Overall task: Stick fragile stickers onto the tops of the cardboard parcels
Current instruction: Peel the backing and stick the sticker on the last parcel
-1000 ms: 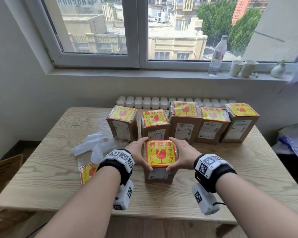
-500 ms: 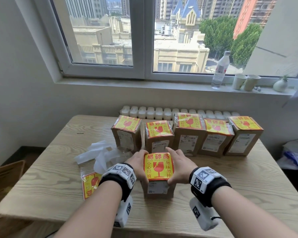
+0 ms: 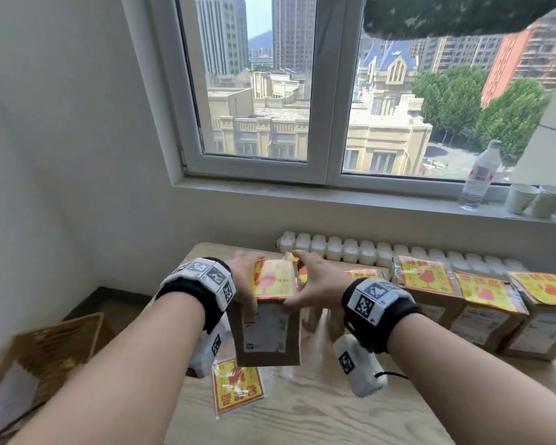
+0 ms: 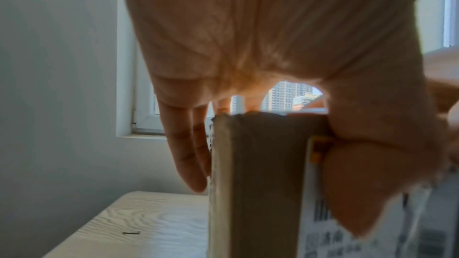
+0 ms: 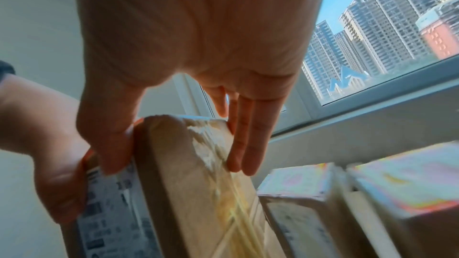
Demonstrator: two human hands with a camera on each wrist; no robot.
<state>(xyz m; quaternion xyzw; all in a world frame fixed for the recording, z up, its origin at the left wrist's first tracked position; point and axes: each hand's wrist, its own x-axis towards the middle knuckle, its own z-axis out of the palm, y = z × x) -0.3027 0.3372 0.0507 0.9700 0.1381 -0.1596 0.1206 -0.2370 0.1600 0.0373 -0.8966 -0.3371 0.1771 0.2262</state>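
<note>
Held off the worktop (image 3: 318, 415) between both hands: left hand (image 3: 243, 281) clasping the box (image 3: 267, 335) on its left side, thumb on the front face and fingers down the back; right hand (image 3: 315, 284) clasping the right side the same way. Best kept level and squeezed evenly on both sides, then carried toward the row of boxes (image 3: 482, 309) along the back edge and set down flat beside them, sticker up, without knocking a neighbour. Worth pressing the sticker corners once down, if any lift.

Brown cardboard, upright, taller than wide, with a white shipping label (image 3: 264, 329) on the front. Yellow and red sticker (image 3: 273, 279) covering the top, blurred here. Clear tape across the right side in the right wrist view. Spare sticker (image 3: 236, 388) flat on the worktop just below.
</note>
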